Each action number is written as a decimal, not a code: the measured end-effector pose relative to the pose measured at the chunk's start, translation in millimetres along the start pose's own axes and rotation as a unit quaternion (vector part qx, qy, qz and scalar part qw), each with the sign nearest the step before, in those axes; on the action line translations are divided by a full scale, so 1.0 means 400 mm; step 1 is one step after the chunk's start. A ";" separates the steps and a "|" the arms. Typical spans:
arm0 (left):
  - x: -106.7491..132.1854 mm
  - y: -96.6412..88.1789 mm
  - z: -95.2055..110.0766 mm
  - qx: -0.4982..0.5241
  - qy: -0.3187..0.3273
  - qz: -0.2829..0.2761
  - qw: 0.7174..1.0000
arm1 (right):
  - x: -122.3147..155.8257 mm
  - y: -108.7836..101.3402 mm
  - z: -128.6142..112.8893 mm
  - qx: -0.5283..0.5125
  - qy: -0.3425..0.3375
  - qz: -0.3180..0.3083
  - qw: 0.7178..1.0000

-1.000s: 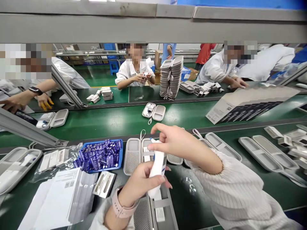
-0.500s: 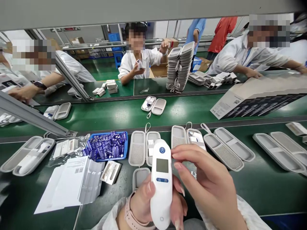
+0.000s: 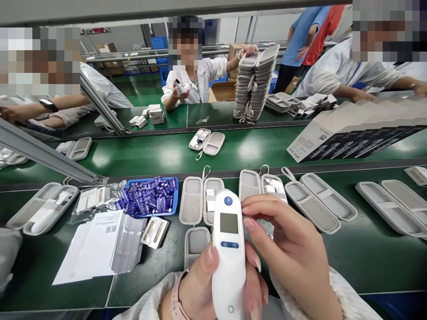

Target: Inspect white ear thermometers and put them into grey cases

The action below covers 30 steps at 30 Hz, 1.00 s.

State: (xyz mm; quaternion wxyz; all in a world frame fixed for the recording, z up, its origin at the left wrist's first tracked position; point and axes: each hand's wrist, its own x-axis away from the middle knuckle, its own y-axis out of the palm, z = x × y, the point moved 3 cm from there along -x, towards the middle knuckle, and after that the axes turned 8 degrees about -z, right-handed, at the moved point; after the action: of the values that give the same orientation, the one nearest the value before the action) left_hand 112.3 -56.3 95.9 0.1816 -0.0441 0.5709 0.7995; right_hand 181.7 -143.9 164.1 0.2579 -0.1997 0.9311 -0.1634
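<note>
I hold a white digital thermometer (image 3: pixel 229 249) upright in front of me, its blank grey display facing up toward my eyes. My left hand (image 3: pixel 196 284) is closed around its lower half from behind, with a fingertip showing on each side, and a pink watch strap (image 3: pixel 176 304) sits on that wrist. My right hand (image 3: pixel 288 249) curls in from the right, its fingertips (image 3: pixel 248 211) against the thermometer's upper edge, though I cannot tell how firmly they press.

Both hands are above the green counter (image 3: pixel 336 271). Just past the thermometer lies an open grey zip case (image 3: pixel 196 200) with small white pieces in one half, and another case (image 3: pixel 196 242) sits partly behind my left hand. To the left are a blue tray of blue-labelled batteries (image 3: pixel 150 198), a stack of printed leaflets (image 3: pixel 100 246) and a small white insert card (image 3: pixel 154 232). An open case with a white thermometer (image 3: pixel 43 209) lies further left, and empty cases (image 3: pixel 320 200) line up to the right.

Beyond a metal rail (image 3: pixel 50 153), a co-worker (image 3: pixel 196 75) holds a small white item and rests a hand on a tall stack of grey cases (image 3: pixel 253 82).
</note>
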 end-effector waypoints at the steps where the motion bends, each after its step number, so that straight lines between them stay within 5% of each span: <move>1: 0.001 0.002 -0.001 0.008 -0.001 0.000 1.000 | -0.001 0.000 0.001 -0.001 0.000 -0.001 1.000; 10: -0.016 0.008 0.021 0.030 -0.025 -0.021 0.999 | -0.006 -0.002 0.021 0.021 0.015 -0.011 1.000; 16: -0.015 0.002 0.028 -0.044 -0.042 0.031 0.998 | -0.005 -0.021 0.005 0.068 0.038 -0.009 0.997; 21: -0.020 -0.010 0.050 -0.143 -0.078 0.087 0.983 | -0.002 -0.037 -0.023 0.123 0.008 -0.079 0.989; 30: -0.028 -0.036 0.076 -0.209 -0.098 0.115 0.966 | -0.009 -0.025 -0.023 0.169 -0.018 -0.114 0.979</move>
State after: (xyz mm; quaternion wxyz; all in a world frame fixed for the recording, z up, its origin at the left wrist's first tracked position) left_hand 131.7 -26.6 96.5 0.1304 0.0634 0.3721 0.9168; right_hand 182.3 -148.9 177.2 0.2838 -0.2614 0.8564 -0.3432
